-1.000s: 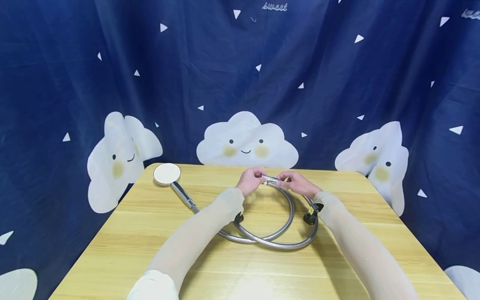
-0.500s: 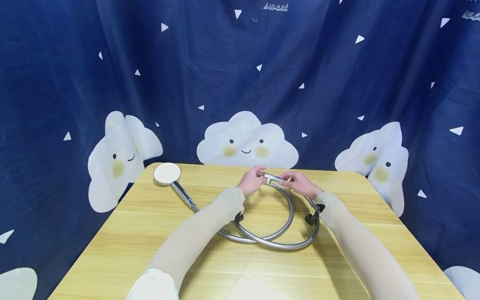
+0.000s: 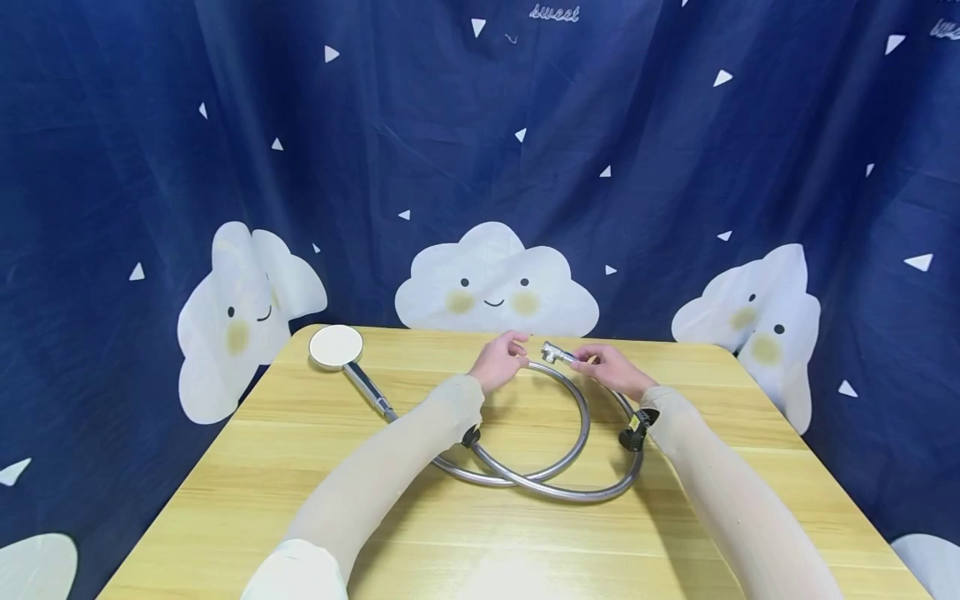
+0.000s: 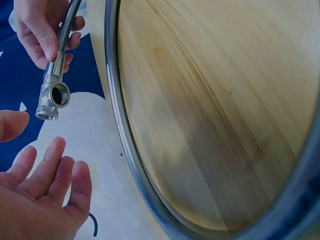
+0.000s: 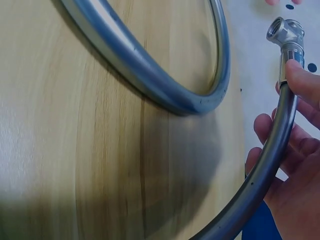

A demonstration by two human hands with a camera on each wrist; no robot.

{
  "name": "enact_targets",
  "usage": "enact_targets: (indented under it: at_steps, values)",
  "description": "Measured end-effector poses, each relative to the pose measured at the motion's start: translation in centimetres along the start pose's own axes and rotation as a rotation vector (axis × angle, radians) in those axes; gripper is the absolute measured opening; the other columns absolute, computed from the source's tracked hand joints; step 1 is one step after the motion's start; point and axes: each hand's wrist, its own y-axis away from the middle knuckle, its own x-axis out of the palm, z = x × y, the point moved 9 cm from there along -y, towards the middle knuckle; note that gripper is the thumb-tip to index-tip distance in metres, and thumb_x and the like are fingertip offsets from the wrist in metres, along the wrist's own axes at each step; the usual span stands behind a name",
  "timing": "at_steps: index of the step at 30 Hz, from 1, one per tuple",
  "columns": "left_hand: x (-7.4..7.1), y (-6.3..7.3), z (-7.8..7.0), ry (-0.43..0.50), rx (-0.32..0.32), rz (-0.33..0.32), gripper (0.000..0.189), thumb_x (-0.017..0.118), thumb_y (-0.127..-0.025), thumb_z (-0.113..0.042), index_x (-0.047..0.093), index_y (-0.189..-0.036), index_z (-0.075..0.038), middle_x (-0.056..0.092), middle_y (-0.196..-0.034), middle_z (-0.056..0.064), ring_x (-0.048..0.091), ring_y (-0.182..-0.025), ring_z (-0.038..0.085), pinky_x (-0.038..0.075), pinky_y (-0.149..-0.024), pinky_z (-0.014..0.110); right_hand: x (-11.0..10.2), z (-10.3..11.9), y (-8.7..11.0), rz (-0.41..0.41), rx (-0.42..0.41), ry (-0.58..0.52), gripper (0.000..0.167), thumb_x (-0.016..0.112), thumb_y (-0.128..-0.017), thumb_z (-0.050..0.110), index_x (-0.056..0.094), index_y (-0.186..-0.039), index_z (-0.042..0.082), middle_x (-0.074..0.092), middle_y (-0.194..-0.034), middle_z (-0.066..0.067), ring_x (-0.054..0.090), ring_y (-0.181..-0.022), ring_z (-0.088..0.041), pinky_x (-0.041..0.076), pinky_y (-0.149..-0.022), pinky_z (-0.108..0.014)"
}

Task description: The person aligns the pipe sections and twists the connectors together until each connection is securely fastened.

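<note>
A silver T-shaped metal fitting [image 3: 551, 353] sits on one end of a grey metal shower hose [image 3: 573, 494]. My right hand [image 3: 609, 369] pinches the hose just behind the fitting, with the thumb on its collar in the right wrist view. The fitting's threaded side opening shows in the left wrist view. My left hand [image 4: 45, 190] is apart from the fitting, its fingers loosely spread and holding nothing. A round shower head [image 3: 335, 347] with a chrome handle lies at the far left of the table, joined to the hose, which is partly hidden under the left forearm.
The hose lies in crossing loops over the middle of the wooden table [image 3: 450, 542]. A dark blue curtain [image 3: 480, 125] with white clouds hangs right behind the table's far edge. Black wrist cameras sit on both wrists.
My left hand has let go of the fitting. My right hand has drawn the fitting slightly right, so a gap now shows between it and the left fingers.
</note>
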Motion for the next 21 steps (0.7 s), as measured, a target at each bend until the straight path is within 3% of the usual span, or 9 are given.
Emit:
enact_targets:
  at_steps: [8,21]
  values:
    - [-0.8,0.4,0.2,-0.009,0.016,-0.008,0.044,0.067,-0.092,-0.012,0.058,-0.135,-0.013,0.069,-0.121,0.009,0.065,-0.108,0.025,0.051,-0.097,0.041,-0.5,-0.7,0.3,-0.026,0.004,0.033,0.021,0.066,-0.097,0.020,0.070,-0.105,0.000,0.064,-0.096,-0.010,0.052,-0.079,-0.017,0.043,-0.071,-0.029]
    - [-1.7,0.6,0.7,-0.015,0.018,-0.023,0.040,0.068,-0.091,-0.011,0.061,-0.131,-0.010,0.070,-0.116,0.010,0.066,-0.105,0.025,0.054,-0.092,0.039,-1.1,-2.5,0.7,-0.095,0.037,0.058,0.017,0.068,-0.096,0.016,0.071,-0.101,0.000,0.062,-0.092,-0.010,0.050,-0.081,-0.019,0.040,-0.072,-0.031]
